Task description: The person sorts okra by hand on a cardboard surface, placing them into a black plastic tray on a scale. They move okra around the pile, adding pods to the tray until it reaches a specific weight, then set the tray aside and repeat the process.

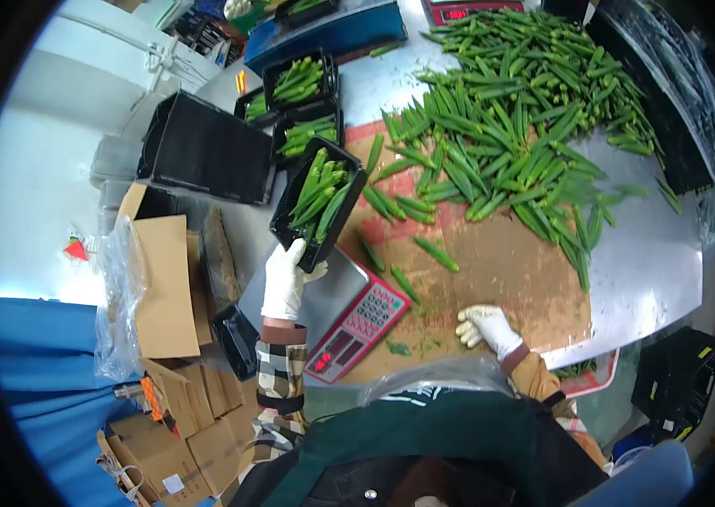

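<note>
My left hand [287,277], in a white glove, grips the near end of a black plastic tray [342,215] of okra [319,193]. The tray is raised at a tilt close to the far end of a red-framed digital scale [356,331], whose lit display is too small to read. On the brown board [510,275], my right hand [486,327], also gloved, lies near the front edge with loosely bent fingers and nothing in it. A few loose okra pods [436,253] lie between my hands. Beyond them spreads a large heap of okra [518,110].
More filled okra trays [305,133] stand at the back left, beside a stack of black trays [210,148]. Open cardboard boxes [163,287] are on the left. A dark crate [657,93] borders the heap at right. A second scale [459,12] sits at the far edge.
</note>
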Available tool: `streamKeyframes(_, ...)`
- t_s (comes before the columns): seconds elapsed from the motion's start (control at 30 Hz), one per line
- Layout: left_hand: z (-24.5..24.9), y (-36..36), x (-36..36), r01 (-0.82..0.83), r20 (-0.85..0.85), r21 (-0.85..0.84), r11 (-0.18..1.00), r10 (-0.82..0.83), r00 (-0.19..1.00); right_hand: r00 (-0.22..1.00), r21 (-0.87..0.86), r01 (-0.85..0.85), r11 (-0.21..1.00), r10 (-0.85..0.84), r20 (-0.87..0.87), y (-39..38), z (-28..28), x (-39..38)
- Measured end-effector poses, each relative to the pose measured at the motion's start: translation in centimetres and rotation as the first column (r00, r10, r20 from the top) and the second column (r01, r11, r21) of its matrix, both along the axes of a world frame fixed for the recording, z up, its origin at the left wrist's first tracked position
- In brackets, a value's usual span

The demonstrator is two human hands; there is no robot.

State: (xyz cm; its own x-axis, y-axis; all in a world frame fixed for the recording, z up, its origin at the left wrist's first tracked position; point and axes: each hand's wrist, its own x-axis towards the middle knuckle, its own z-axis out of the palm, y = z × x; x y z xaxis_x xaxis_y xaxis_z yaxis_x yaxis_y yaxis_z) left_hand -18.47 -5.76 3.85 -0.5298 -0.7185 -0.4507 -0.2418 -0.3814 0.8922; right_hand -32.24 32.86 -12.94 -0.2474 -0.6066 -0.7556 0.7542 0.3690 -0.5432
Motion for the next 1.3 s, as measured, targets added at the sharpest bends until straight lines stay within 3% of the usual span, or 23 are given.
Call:
streamKeyframes(0.13, -1.8, -4.5, -8.7, 0.032, -0.125, 0.034, 0.999, -0.027, 0.992, 0.998, 0.04, 0.001, 0.999, -0.004, 0.07, -0.3, 0.5, -0.4)
streamKeyframes(0.27, -3.3, -8.4, -18.8, 0.139, -0.116, -0.027, 0.99, -0.141, 0.983, 0.993, 0.08, -0.005, 0.997, -0.004, 0.12, -0.5, 1.5, -0.9)
streamKeyframes(0.47, -7.0, -14.4, -31.8, 0.161, 0.031, -0.07, 0.984, -0.159, 0.987, 0.986, 0.138, -0.042, 0.99, 0.018, 0.168, -0.6, 1.6, -1.1)
streamKeyframes(0.5, -9.2, -16.7, -33.3, 0.195, 0.061, -0.172, 0.966, -0.187, 0.981, 0.986, 0.134, -0.043, 0.99, 0.02, 0.168, -0.6, 1.6, -1.2)
streamKeyframes(0.6, -9.0, -16.9, -35.6, -0.028, 0.104, 0.01, 1.0, 0.027, 0.994, 0.983, 0.132, -0.038, 0.99, 0.013, 0.184, -0.5, 1.3, -1.2)
streamKeyframes(0.63, -7.9, -17.3, -34.8, 0.171, 0.041, 0.052, 0.984, -0.174, 0.984, 0.982, 0.135, -0.038, 0.99, 0.012, 0.188, -0.5, 1.4, -1.2)
streamKeyframes(0.67, -7.6, -16.1, -34.8, 0.094, 0.057, 0.015, 0.995, -0.094, 0.994, 0.981, 0.138, -0.039, 0.99, 0.012, 0.193, -0.5, 1.5, -1.2)
streamKeyframes(0.73, -5.1, -14.6, -32.4, 0.235, 0.14, -0.133, 0.963, -0.216, 0.966, 0.983, 0.125, -0.036, 0.992, 0.013, 0.182, -0.5, 1.4, -1.0)
streamKeyframes(0.8, -3.5, -12.6, -28.2, 0.163, 0.015, -0.363, 0.917, -0.169, 0.985, 0.986, 0.107, -0.031, 0.994, 0.013, 0.167, -0.3, 1.3, -1.0)
streamKeyframes(0.87, -3.2, -13.4, -22.7, 0.218, 0.026, -0.637, 0.739, -0.262, 0.965, 0.989, 0.103, -0.037, 0.994, 0.021, 0.146, -0.4, 1.4, -1.1)
streamKeyframes(0.93, 1.1, -12.3, -15.9, 0.318, 0.334, -0.802, 0.506, -0.061, 0.941, 0.991, 0.101, -0.046, 0.994, 0.033, 0.131, -0.5, 1.6, -1.2)
streamKeyframes(1.0, 4.1, -11.2, -9.2, 0.258, 0.31, -0.93, 0.263, 0.181, 0.933, 0.991, 0.107, -0.06, 0.992, 0.047, 0.121, -0.7, 1.9, -1.4)
streamKeyframes(1.07, 5.3, -11.1, -1.9, 0.071, 0.157, -0.963, 0.26, 0.327, 0.932, 0.992, 0.099, -0.066, 0.993, 0.054, 0.117, -0.6, 1.6, -1.5)
streamKeyframes(1.13, 4.5, -11.6, 6.8, 0.205, 0.18, -0.978, 0.038, 0.644, 0.743, 0.992, 0.088, -0.055, 0.995, 0.044, 0.12, -0.5, 1.0, -1.4)
streamKeyframes(1.27, -1.8, -9.1, 21.5, 0.288, 0.259, -0.943, 0.164, 0.907, 0.332, 0.992, 0.072, -0.061, 0.995, 0.053, 0.113, -0.5, 0.1, -1.3)
streamKeyframes(1.3, -4.3, -8.2, 24.7, 0.249, 0.363, -0.926, 0.283, 0.846, 0.39, 0.993, 0.088, -0.068, 0.994, 0.059, 0.1, -0.6, 0.5, -1.4)
